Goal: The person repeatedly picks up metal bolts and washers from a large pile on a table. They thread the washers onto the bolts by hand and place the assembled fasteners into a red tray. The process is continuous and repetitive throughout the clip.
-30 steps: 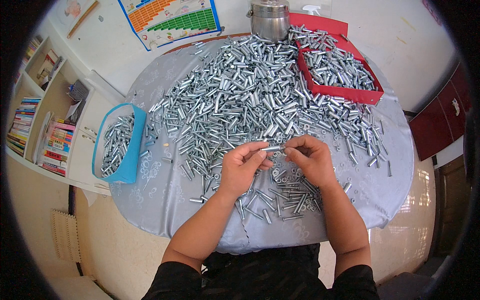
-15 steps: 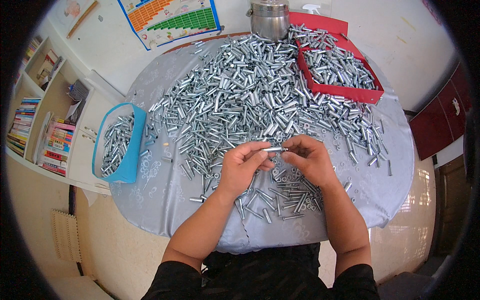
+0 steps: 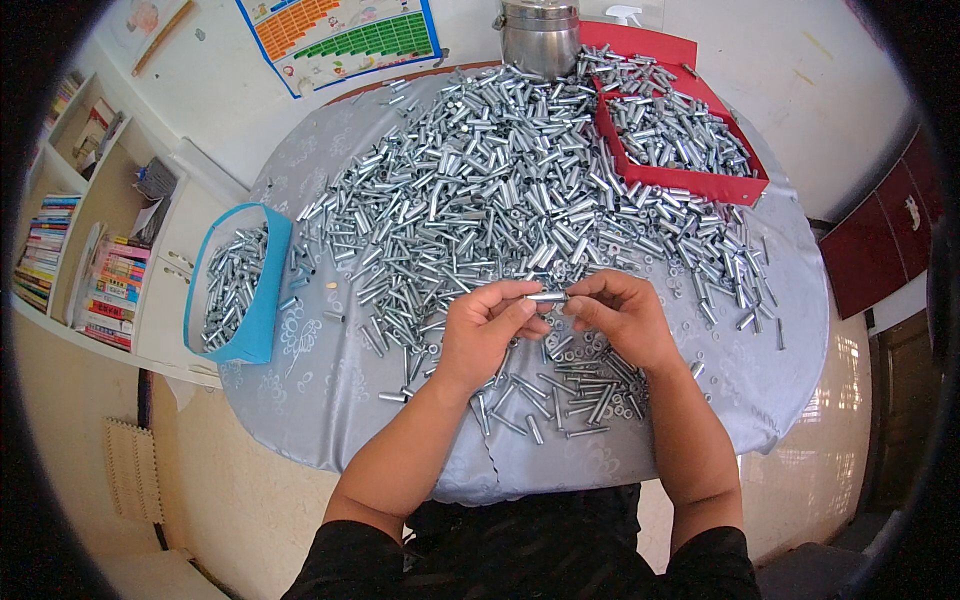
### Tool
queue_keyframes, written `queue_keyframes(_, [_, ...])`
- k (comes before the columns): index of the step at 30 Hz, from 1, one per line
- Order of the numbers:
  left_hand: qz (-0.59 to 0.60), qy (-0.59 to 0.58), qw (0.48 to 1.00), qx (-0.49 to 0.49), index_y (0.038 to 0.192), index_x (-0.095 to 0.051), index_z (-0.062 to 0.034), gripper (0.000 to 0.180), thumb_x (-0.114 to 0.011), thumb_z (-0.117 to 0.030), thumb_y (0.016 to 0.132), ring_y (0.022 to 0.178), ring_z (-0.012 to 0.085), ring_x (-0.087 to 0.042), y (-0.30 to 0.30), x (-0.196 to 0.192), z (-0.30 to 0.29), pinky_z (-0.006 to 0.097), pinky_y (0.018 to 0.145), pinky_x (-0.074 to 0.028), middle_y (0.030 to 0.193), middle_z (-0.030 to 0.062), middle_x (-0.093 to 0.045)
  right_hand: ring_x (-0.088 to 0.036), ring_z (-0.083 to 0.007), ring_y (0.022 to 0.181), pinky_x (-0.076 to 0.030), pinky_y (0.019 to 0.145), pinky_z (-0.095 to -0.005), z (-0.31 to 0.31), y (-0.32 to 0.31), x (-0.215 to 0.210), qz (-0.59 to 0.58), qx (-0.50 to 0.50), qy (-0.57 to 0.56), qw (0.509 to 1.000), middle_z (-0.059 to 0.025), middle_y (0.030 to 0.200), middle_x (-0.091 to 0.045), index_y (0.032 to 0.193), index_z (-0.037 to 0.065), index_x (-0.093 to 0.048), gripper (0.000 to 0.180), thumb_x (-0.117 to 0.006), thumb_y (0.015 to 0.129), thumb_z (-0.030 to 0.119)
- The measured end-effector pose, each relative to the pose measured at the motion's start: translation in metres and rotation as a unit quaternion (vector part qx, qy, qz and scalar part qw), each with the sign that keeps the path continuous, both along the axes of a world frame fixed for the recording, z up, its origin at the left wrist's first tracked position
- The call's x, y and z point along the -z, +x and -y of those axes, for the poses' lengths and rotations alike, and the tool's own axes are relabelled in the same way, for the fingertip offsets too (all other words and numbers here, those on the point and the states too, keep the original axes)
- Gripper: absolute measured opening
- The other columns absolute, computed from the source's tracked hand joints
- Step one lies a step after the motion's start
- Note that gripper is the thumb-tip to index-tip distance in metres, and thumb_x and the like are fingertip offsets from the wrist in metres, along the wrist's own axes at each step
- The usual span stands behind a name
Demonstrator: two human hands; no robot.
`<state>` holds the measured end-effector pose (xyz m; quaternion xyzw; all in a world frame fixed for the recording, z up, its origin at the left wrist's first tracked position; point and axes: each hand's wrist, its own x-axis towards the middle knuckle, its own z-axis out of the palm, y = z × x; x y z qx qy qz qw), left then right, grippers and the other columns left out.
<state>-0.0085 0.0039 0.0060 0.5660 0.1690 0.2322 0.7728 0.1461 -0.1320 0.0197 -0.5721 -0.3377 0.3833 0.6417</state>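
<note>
Between my two hands, level over the near side of a big heap of metal parts, is a shiny metal sleeve anchor (image 3: 546, 297). My left hand (image 3: 490, 325) pinches its left part between thumb and fingers. The fingertips of my right hand (image 3: 618, 312) are closed at its right end; whether they hold a separate nut or washer there is too small to make out. Below the hands lies a loose group of bolts (image 3: 598, 402), with small nuts and washers among them. The main heap (image 3: 470, 190) of sleeves and bolts spreads beyond my hands.
A blue box (image 3: 262, 318) of metal anchors stands at the table's left. At the back right, a red box (image 3: 690, 183) is filled with more, beside a steel pot (image 3: 540, 42). A grey cloth (image 3: 290, 400) covers the round table. Bookshelves (image 3: 75, 200) stand at left.
My right fingertips have shifted very slightly at the anchor's right end. The left hand keeps its hold, and the heap and boxes look the same.
</note>
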Motion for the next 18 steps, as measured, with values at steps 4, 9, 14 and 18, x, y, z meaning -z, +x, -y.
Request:
queue_keyframes(4, [-0.001, -0.007, 1.000, -0.008, 0.115, -0.061, 0.0042, 0.024, -0.056, -0.005, 0.093, 0.078, 0.0195, -0.070, -0.0002, -0.0008, 0.0002, 0.031, 0.069, -0.059, 0.098, 0.0148, -0.070, -0.061, -0.0078, 0.073, -0.050, 0.063, -0.0241, -0.0018, 0.0020, 0.0076, 0.037, -0.004, -0.015, 0.999, -0.0025, 0.082, -0.067, 0.095, -0.002, -0.066, 0.014, -0.068, 0.088, 0.010])
queue_keyframes(9, [0.006, -0.008, 0.999, -0.048, 0.115, -0.061, 0.0041, 0.024, -0.056, -0.006, 0.093, 0.077, 0.0195, -0.070, -0.0004, -0.0005, -0.0027, 0.031, 0.069, -0.058, 0.099, 0.0157, -0.070, -0.063, -0.0196, 0.070, -0.051, 0.065, -0.0323, -0.0003, 0.0071, 0.0103, 0.291, 0.001, -0.045, 0.956, -0.0072, 0.080, -0.067, 0.091, 0.003, -0.068, 0.014, -0.071, 0.082, 0.013])
queue_keyframes(14, [0.010, -0.010, 0.998, -0.065, 0.114, -0.062, 0.0041, 0.023, -0.057, -0.005, 0.093, 0.077, 0.0195, -0.070, -0.0004, -0.0012, -0.0028, 0.031, 0.068, -0.058, 0.099, 0.0165, -0.070, -0.063, -0.0291, 0.079, -0.050, 0.071, -0.0376, -0.0028, 0.0044, 0.0111, 0.519, -0.042, -0.038, 0.853, -0.0104, 0.082, -0.064, 0.087, 0.005, -0.069, 0.013, -0.071, 0.075, 0.010])
queue_keyframes(18, [0.005, -0.010, 0.998, -0.063, 0.114, -0.062, 0.0042, 0.024, -0.057, -0.005, 0.092, 0.077, 0.0196, -0.070, 0.0000, -0.0013, -0.0024, 0.031, 0.069, -0.058, 0.099, 0.0168, -0.070, -0.062, -0.0313, 0.081, -0.050, 0.073, -0.0390, -0.0025, 0.0035, 0.0088, 0.529, -0.057, -0.062, 0.845, -0.0117, 0.082, -0.064, 0.089, 0.005, -0.069, 0.015, -0.070, 0.075, 0.009])
